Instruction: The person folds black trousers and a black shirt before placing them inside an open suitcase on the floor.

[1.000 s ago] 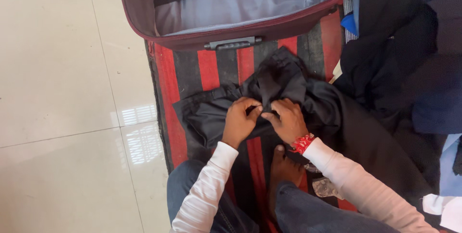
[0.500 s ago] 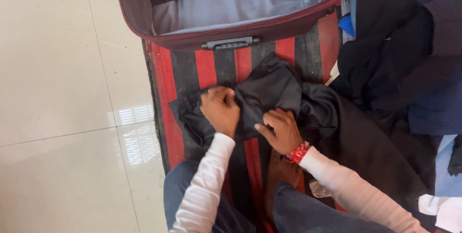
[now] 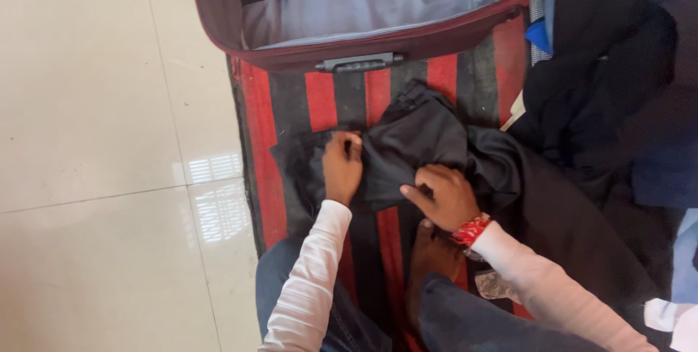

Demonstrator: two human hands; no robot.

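The black garment (image 3: 414, 145) lies on the striped rug (image 3: 320, 101), at 6 o'clock from the open suitcase (image 3: 363, 10). My left hand (image 3: 342, 166) pinches its fold; my right hand (image 3: 443, 196) presses flat, fingers spread. I'd keep the crease taut and edges aligned. The dark clothes pile (image 3: 603, 90) at 3 o'clock blurs together.

A black, slightly shiny fabric garment (image 3: 414, 145) lies crumpled and partly folded on the red-and-black striped mat, just in front of the open suitcase. Its left part is flattened; its right part trails off toward the pile of dark clothes.
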